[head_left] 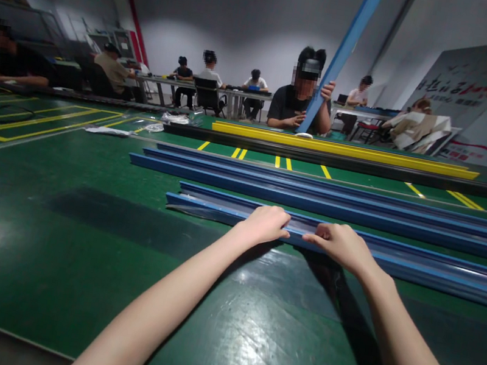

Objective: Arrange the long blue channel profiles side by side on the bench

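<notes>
A long blue plastic channel [416,259] lies crosswise in front of me, its hollow side up. Over its near wall curls my left hand [266,223], fingers inside the channel and thumb on the outer face. My right hand [339,244] grips the same wall a short way to the right, fingers bent and thumb pointing left. Some fingertips are hidden. Along the near wall at the left end runs a thin clear plastic strip [201,213]; whether either hand touches it I cannot tell.
Another blue channel [225,178] lies just beyond. Farther back are a black strip [344,160] and a yellow strip [345,150]. Across the green table [48,275], a person [300,102] holds a tilted blue length [345,50]. A clear sheet [127,213] lies on the near surface.
</notes>
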{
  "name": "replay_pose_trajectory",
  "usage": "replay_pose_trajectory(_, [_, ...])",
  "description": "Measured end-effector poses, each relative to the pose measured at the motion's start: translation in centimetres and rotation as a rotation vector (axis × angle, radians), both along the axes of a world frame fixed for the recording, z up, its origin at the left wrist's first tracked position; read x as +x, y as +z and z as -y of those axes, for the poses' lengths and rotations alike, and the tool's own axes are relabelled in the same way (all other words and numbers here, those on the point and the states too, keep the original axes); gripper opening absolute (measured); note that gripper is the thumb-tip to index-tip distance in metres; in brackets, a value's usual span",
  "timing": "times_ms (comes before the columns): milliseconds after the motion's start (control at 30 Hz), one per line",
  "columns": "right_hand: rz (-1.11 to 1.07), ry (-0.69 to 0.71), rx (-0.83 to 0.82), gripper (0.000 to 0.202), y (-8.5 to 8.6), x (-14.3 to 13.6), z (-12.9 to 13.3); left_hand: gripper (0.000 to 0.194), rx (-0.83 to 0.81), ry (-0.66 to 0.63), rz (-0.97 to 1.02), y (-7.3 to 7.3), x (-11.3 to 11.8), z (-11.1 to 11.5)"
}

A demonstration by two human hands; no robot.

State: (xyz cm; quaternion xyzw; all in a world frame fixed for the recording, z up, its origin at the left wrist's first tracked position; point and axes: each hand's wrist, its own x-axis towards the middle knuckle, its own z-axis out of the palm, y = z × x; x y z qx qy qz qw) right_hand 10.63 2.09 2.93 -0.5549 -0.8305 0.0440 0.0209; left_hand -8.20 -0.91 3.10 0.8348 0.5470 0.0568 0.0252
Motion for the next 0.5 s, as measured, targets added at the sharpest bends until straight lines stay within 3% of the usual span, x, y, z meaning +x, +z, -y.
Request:
replay_pose_trajectory(267, [0.123, 0.018, 0.185, 0.046, -0.8, -0.2, 0.8, 0.022, 0.116, -0.028, -0.08, -0.9, -0.2, 0.2])
replay_pose_trajectory(500, [0.093, 0.052, 0.191, 0.039, -1.0, -1.0, 0.6, 0.02, 0.091, 0.101, -0.104, -0.6, -1.9, 0.6])
